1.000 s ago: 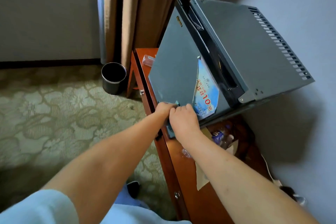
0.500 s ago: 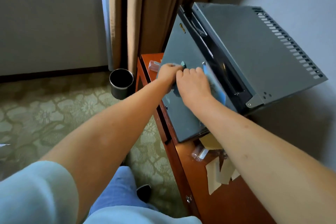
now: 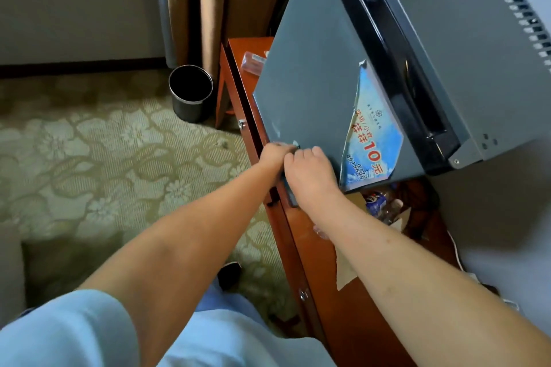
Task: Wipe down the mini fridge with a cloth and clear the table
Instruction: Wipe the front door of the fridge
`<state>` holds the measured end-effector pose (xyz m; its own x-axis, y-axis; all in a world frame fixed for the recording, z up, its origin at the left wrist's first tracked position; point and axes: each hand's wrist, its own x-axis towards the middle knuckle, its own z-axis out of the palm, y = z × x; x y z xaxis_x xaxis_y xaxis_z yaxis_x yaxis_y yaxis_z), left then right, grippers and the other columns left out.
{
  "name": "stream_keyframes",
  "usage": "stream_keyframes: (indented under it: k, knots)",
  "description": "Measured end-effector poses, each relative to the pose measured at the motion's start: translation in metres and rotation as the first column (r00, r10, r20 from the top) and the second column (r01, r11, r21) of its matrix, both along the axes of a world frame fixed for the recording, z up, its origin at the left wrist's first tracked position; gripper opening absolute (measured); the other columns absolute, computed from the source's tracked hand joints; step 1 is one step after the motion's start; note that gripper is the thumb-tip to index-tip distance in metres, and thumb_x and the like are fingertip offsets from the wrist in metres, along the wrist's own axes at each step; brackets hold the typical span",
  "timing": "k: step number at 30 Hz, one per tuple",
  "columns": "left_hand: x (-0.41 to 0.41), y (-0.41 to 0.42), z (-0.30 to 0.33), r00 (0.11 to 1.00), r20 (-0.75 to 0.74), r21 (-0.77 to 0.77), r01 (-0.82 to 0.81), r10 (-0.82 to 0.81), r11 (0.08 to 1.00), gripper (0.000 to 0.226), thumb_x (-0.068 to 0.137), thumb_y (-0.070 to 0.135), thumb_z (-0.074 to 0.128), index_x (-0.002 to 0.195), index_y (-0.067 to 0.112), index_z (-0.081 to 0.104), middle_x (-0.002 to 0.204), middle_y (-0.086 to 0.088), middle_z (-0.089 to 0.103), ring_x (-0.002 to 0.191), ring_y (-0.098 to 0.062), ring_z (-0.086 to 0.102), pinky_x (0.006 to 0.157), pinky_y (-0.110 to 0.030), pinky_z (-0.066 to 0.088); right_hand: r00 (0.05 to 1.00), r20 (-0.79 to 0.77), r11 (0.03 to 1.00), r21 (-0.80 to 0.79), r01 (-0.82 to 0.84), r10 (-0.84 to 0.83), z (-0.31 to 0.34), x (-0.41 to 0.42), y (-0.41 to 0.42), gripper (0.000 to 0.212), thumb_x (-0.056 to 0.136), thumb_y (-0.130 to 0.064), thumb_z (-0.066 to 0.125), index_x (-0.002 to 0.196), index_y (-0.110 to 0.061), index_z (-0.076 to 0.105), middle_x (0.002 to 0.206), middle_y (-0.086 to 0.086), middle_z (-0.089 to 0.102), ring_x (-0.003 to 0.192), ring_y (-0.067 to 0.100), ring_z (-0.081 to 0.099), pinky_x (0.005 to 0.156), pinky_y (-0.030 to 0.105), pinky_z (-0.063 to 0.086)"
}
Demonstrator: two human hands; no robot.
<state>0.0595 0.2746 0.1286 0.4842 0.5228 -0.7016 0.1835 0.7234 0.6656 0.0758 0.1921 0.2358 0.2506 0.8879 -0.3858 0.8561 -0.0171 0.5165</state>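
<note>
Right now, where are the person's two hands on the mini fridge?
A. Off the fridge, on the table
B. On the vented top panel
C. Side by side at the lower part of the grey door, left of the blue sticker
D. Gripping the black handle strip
C: the left hand and right hand sit together low on the mini fridge door, beside the peeling blue sticker.

We see the mini fridge (image 3: 313, 68) standing on the table (image 3: 343, 292), a bin (image 3: 190, 95) on the floor to its left, a plastic bottle (image 3: 377, 202) and paper scraps (image 3: 346, 271) on the table below it.
</note>
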Motion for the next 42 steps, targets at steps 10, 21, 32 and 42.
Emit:
stream_keyframes:
  k: [10,21,32,42]
  knots:
    - [0.0,-0.077,-0.044,0.992,-0.059,-0.185,-0.117,0.108,0.976,0.018,0.089,0.011,0.069,0.074,0.013,0.058,0.072,-0.01,0.063,0.069,-0.023,0.062,0.062,-0.031,0.055,0.992,-0.014,0.987,-0.094,-0.129,0.128,-0.024,0.003,-0.068,0.025,0.102,-0.012,0.048,0.126,-0.008,0.049,0.123,0.008,0.062,0.113,0.026,0.058,0.094,0.038,0.038]
    - [0.002,-0.035,0.017,0.986,-0.056,0.078,-0.152,0.157,0.985,0.013,0.067,0.021,0.071,0.065,0.017,0.059,0.071,-0.008,0.06,0.069,-0.019,0.055,0.069,-0.033,0.049,0.992,-0.039,0.987,0.108,-0.119,0.123,0.014,0.003,-0.055,0.03,0.098,-0.006,0.053,0.127,-0.007,0.044,0.127,0.014,0.055,0.118,0.028,0.055,0.091,0.035,0.046]
    - [-0.006,-0.09,0.009,0.991,-0.017,0.062,-0.132,0.133,0.989,0.01,0.081,0.017,0.065,0.078,0.016,0.055,0.073,-0.003,0.061,0.067,-0.022,0.054,0.065,-0.033,0.048,0.992,-0.121,0.991,0.131,0.036,-0.02,-0.006,-0.002,-0.104,0.022,0.101,-0.018,0.057,0.121,-0.014,0.048,0.114,0.005,0.057,0.106,0.021,0.058,0.081,0.03,0.049]
    - [-0.013,-0.085,0.09,0.99,0.131,0.262,-0.085,0.052,0.961,0.012,0.089,0.03,0.064,0.097,0.021,0.063,0.105,-0.004,0.071,0.099,-0.019,0.072,0.085,-0.042,0.061,0.95,-0.307,0.848,0.488,0.21,-0.059,0.045,0.016,-0.155,0.052,0.076,-0.009,0.079,0.123,-0.009,0.056,0.117,0.01,0.058,0.104,0.027,0.054,0.064,0.034,0.055]
